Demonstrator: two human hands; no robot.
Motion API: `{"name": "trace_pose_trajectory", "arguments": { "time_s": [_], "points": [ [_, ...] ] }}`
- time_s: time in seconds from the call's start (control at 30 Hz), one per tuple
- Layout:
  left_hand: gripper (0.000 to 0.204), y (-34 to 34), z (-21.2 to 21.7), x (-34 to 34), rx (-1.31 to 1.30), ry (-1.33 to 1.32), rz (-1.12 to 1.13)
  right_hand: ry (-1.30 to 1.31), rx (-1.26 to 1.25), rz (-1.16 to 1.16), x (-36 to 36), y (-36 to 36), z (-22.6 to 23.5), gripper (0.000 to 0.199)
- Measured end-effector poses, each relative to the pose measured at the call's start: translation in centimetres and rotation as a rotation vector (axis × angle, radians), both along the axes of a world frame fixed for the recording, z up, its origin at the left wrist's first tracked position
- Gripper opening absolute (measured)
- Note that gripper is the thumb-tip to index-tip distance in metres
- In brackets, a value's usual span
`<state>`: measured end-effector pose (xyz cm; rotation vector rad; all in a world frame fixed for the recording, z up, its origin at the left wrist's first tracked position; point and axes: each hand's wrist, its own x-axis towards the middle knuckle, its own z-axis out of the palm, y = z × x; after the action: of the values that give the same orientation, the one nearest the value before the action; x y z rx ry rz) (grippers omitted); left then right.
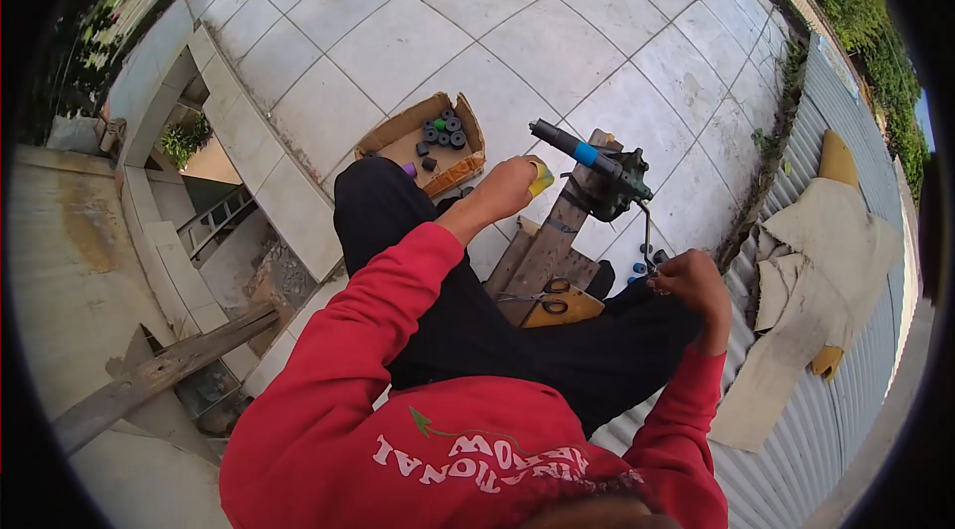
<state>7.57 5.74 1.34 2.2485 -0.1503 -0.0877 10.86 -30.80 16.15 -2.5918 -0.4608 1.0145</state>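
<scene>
A tiled floor (398,42) spreads beyond a wooden plank (538,256) and a cardboard box (464,172). On the plank's far end sits a dark hand-cranked device (622,193), its black-and-blue cylinder (577,146) pointing up-left. The right hand (693,282) closes around the crank's (649,226) end; the left hand (505,191) grips a yellow piece (542,179) near the cylinder. Scissors (543,297) lie nearer the person. Small dark rolls (445,129) sit inside the box.

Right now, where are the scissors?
In the head view, the scissors are just right of and below centre, at the near end of the wooden plank, to the left of the right hand.
</scene>
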Motion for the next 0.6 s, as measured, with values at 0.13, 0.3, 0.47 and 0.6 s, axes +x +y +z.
{"name": "trace_pose_trajectory", "arguments": {
  "time_s": [0.13,0.3,0.47,0.6],
  "points": [
    [0.037,0.0,0.4,-0.1,-0.038,-0.053,0.007,0.247,0.042,0.018,-0.3,0.0,-5.2,0.019],
    [0.036,-0.1,0.2,0.1,-0.059,-0.065,0.001,0.236,-0.131,0.106,0.4,1.1,-11.6,0.022],
    [0.032,0.1,-1.2,0.2,-0.066,-0.109,0.006,0.197,-0.179,0.098,2.5,0.7,-18.0,0.024],
    [0.029,-0.2,-1.3,0.5,-0.069,-0.111,0.019,0.209,-0.255,0.129,4.8,0.1,-21.6,0.021]
  ]
}}
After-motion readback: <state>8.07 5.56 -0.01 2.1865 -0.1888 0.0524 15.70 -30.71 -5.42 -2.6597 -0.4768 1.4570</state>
